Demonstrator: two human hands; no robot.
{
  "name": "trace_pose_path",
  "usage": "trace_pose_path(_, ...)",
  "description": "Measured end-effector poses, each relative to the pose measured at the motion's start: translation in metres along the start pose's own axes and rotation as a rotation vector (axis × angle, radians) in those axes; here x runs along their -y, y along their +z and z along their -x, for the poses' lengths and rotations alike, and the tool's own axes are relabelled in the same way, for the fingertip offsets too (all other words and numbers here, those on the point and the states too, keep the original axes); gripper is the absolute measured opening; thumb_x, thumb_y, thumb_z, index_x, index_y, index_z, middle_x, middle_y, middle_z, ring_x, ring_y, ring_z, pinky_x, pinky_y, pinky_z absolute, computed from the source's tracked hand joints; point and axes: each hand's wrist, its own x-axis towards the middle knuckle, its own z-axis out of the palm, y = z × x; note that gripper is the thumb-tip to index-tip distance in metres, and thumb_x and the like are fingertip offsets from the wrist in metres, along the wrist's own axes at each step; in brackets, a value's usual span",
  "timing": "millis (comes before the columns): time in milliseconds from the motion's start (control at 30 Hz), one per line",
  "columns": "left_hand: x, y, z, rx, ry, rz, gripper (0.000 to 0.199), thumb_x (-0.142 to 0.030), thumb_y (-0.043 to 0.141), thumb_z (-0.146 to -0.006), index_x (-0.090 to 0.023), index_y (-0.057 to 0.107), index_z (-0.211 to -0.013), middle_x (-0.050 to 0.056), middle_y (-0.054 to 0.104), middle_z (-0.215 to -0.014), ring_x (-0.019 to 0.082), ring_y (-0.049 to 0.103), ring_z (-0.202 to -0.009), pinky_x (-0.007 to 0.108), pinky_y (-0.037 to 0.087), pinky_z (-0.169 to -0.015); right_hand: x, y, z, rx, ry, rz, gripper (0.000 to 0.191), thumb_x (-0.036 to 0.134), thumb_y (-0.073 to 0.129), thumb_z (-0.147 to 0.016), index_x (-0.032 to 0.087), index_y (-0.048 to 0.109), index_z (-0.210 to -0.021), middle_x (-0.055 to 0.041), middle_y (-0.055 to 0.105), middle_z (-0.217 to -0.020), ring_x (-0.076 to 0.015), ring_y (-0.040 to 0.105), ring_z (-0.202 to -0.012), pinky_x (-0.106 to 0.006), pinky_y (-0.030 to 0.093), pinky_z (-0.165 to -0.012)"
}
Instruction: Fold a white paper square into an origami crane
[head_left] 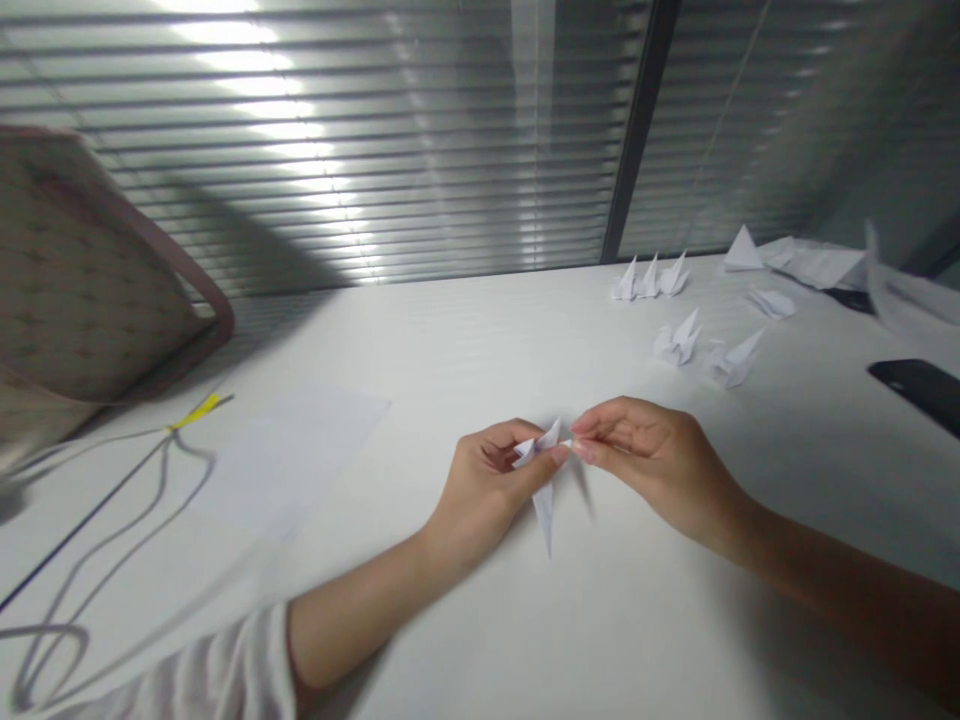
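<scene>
A white folded paper crane is held between the thumb and fingers of my left hand, above the table's middle. One long point of it hangs down below the thumb, and smaller folded tips stick up behind. My right hand pinches a small white tip on the paper's right side between thumb and fingertips. Part of the paper is hidden by my left thumb and fingers.
Several finished paper cranes stand at the back right. Behind them lie other folded papers. A black phone is at the right edge. A white sheet and grey cables lie left. A bag stands before the blinds.
</scene>
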Motion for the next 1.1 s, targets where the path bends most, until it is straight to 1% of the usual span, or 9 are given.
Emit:
trace_pose_path(133, 0.0028, -0.0005, 0.0002, 0.021, -0.026, 0.015, 0.022, -0.032, 0.076, -0.072, -0.015, 0.064, -0.069, -0.001, 0.061, -0.065, 0.013, 0.054, -0.062, 0.025, 0.04, -0.059, -0.0026, 0.0013, 0.0, 0.045, 0.014, 0.063, 0.013, 0.03, 0.069, -0.079, 0.02, 0.068, -0.087, -0.0025, 0.073, -0.081, -0.0154, 0.069, -0.074, -0.027, 0.057, -0.068)
trace_pose_path(233, 0.0029, -0.0005, -0.0006, 0.044, -0.036, 0.03, 0.021, -0.031, 0.076, -0.072, -0.015, 0.063, -0.07, -0.001, 0.06, -0.065, 0.012, 0.053, -0.059, 0.024, 0.039, -0.057, -0.004, 0.0009, 0.0, 0.013, -0.07, 0.172, 0.011, 0.03, 0.068, -0.08, 0.02, 0.069, -0.076, -0.0011, 0.069, -0.071, -0.0144, 0.065, -0.067, -0.025, 0.053, -0.06)
trace_pose_path(300, 0.0018, -0.0009, -0.0012, 0.071, -0.035, 0.049, 0.02, -0.031, 0.075, -0.074, -0.015, 0.063, -0.073, -0.001, 0.059, -0.065, 0.011, 0.053, -0.06, 0.024, 0.04, -0.058, -0.0035, -0.0007, -0.0005, -0.01, -0.146, 0.23, 0.009, 0.025, 0.067, -0.081, 0.02, 0.068, -0.073, -0.0013, 0.068, -0.071, -0.0144, 0.064, -0.067, -0.026, 0.051, -0.06)
trace_pose_path(467, 0.0001, -0.002, -0.0018, 0.186, -0.029, 0.133, 0.026, -0.032, 0.071, -0.078, -0.016, 0.065, -0.097, 0.005, 0.067, -0.087, 0.019, 0.062, -0.085, 0.032, 0.046, -0.08, 0.0011, -0.006, -0.0032, -0.059, -0.231, 0.322, 0.008, 0.017, 0.063, -0.082, 0.019, 0.064, -0.074, -0.0024, 0.066, -0.075, -0.0147, 0.061, -0.07, -0.028, 0.047, -0.065)
trace_pose_path(567, 0.0013, -0.0022, -0.0026, 0.261, -0.052, 0.171, 0.022, -0.029, 0.068, -0.082, -0.014, 0.065, -0.098, 0.006, 0.069, -0.088, 0.02, 0.064, -0.087, 0.034, 0.046, -0.086, 0.0029, -0.0075, -0.0043, -0.097, -0.23, 0.359, 0.009, 0.018, 0.061, -0.084, 0.018, 0.061, -0.075, -0.0017, 0.064, -0.074, -0.0141, 0.06, -0.07, -0.027, 0.046, -0.065)
trace_pose_path(633, 0.0025, -0.003, -0.0036, 0.288, -0.05, 0.182, 0.019, -0.027, 0.066, -0.084, -0.014, 0.066, -0.098, 0.006, 0.07, -0.089, 0.02, 0.064, -0.088, 0.035, 0.045, -0.089, 0.003, -0.0077, -0.0047, -0.084, -0.222, 0.351, 0.008, 0.019, 0.061, -0.084, 0.018, 0.061, -0.077, -0.002, 0.064, -0.075, -0.0142, 0.06, -0.072, -0.027, 0.046, -0.066)
trace_pose_path(767, 0.0042, -0.0054, -0.0048, 0.312, -0.045, 0.185, 0.017, -0.026, 0.062, -0.088, -0.015, 0.068, -0.098, 0.007, 0.07, -0.093, 0.019, 0.064, -0.092, 0.035, 0.045, -0.091, 0.0028, -0.0076, -0.0046, -0.032, -0.232, 0.333, 0.006, 0.02, 0.066, -0.081, 0.018, 0.061, -0.079, -0.0019, 0.063, -0.076, -0.0132, 0.058, -0.067, -0.026, 0.046, -0.064)
trace_pose_path(967, 0.0041, -0.0063, -0.0052, 0.312, -0.052, 0.151, 0.016, -0.026, 0.064, -0.086, -0.014, 0.069, -0.095, 0.006, 0.071, -0.09, 0.019, 0.064, -0.091, 0.033, 0.044, -0.092, 0.0041, -0.0076, -0.0043, -0.073, -0.387, 0.483, 0.014, 0.012, 0.063, -0.083, 0.017, 0.057, -0.072, -0.0009, 0.062, -0.07, -0.0114, 0.058, -0.066, -0.023, 0.044, -0.062)
trace_pose_path(1100, 0.0032, -0.0063, -0.0061, 0.303, -0.051, 0.152, 0.015, -0.027, 0.063, -0.087, -0.014, 0.068, -0.092, 0.006, 0.071, -0.09, 0.019, 0.065, -0.092, 0.033, 0.045, -0.092, 0.0043, -0.0084, -0.0052, -0.013, -0.346, 0.438, 0.009, 0.014, 0.064, -0.083, 0.018, 0.059, -0.076, -0.0007, 0.062, -0.072, -0.0112, 0.058, -0.066, -0.022, 0.045, -0.063)
